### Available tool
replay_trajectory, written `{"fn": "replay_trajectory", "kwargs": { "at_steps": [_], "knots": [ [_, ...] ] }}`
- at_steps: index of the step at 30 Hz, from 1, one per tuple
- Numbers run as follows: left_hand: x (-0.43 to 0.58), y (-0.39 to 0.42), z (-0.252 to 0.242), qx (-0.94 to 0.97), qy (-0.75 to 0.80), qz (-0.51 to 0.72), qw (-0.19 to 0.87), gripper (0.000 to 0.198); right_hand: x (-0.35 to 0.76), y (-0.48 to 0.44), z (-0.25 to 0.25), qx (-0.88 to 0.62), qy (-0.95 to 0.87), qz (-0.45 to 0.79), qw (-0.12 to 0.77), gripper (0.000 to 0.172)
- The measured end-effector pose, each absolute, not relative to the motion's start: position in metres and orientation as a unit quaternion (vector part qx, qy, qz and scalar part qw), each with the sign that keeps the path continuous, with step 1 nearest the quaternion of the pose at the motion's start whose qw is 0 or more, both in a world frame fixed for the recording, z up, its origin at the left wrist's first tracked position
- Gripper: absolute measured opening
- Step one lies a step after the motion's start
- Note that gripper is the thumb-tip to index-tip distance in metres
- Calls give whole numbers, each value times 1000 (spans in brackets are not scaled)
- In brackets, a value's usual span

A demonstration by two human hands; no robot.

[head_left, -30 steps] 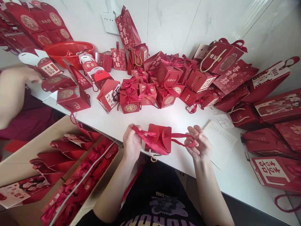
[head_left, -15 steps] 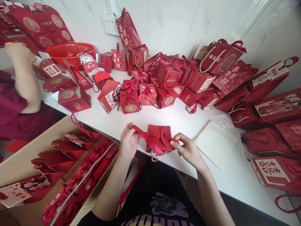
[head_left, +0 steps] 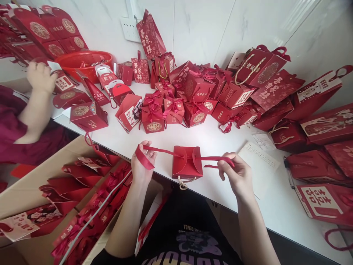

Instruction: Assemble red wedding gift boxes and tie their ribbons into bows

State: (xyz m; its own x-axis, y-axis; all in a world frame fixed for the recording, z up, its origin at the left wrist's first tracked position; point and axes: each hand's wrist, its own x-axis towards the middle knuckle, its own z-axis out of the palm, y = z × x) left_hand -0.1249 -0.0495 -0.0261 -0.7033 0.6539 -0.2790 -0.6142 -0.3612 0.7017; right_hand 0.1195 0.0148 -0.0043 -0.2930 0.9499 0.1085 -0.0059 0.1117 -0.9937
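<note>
A small red gift box (head_left: 187,167) sits at the front edge of the white table, its curved top flaps folded in. A dark red ribbon (head_left: 161,149) runs through the holes in the flaps and stretches out to both sides. To the left of the box, my left hand (head_left: 143,162) is closed on one ribbon end, which loops over the fingers and hangs across the palm. My right hand (head_left: 234,171) pinches the other end to the right of the box, with a short tail hanging free. A gold cord handle (head_left: 182,184) droops from the box's near side.
Finished-looking red boxes (head_left: 200,88) are piled along the wall. An open notebook (head_left: 255,165) and a pen (head_left: 289,173) lie on the right. A red basket (head_left: 84,60) stands back left, near another person's hand (head_left: 41,77). Cartons of red boxes (head_left: 93,206) sit below left.
My hands have moved apart, drawing the ribbon out straight on both sides of the box. The other person's hand has come forward and right, toward a box.
</note>
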Motion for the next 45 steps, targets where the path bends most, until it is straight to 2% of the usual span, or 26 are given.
{"fn": "replay_trajectory", "kwargs": {
  "at_steps": [4, 10, 15, 18, 25, 29, 32, 34, 36, 39, 40, 42, 45],
  "knots": [
    [-126, -51, -25, 40, 387, 838, 383, 27, 127, 19, -5, -358, -545, 587, 479, 26],
    [-124, -49, -20, 58, 351, 847, 394, 32, 135, 22, 0, -303, -496, 625, 521, 18],
    [-122, -48, -18, 103, 384, 839, 372, 27, 146, 24, 4, -277, -500, 618, 539, 12],
    [-122, -50, -19, 112, 418, 822, 371, 32, 153, 26, 7, -269, -511, 614, 538, 12],
    [-125, -50, -26, 127, 464, 790, 380, 28, 167, 34, 11, -246, -446, 620, 597, 35],
    [-124, -51, -28, 104, 468, 786, 391, 30, 187, 50, -6, -343, -371, 575, 643, 16],
    [-123, -51, -29, 86, 467, 784, 400, 31, 198, 53, -21, -495, -307, 437, 685, 10],
    [-121, -50, -31, 82, 471, 779, 406, 29, 194, 44, -28, -538, -328, 357, 690, 7],
    [-117, -47, -32, 85, 480, 763, 424, 29, 177, 29, -30, -507, -427, 405, 630, 19],
    [-110, -44, -35, 103, 506, 714, 473, 35, 135, 8, -27, -510, -534, 563, 373, 43],
    [-107, -43, -35, 111, 517, 699, 482, 36, 121, 5, -26, -507, -551, 584, 315, 51],
    [-103, -44, -37, 125, 538, 680, 481, 35, 99, 6, -24, -512, -546, 599, 285, 56],
    [-102, -47, -41, 136, 562, 674, 460, 33, 83, 14, -23, -516, -539, 601, 285, 57]
  ]
}}
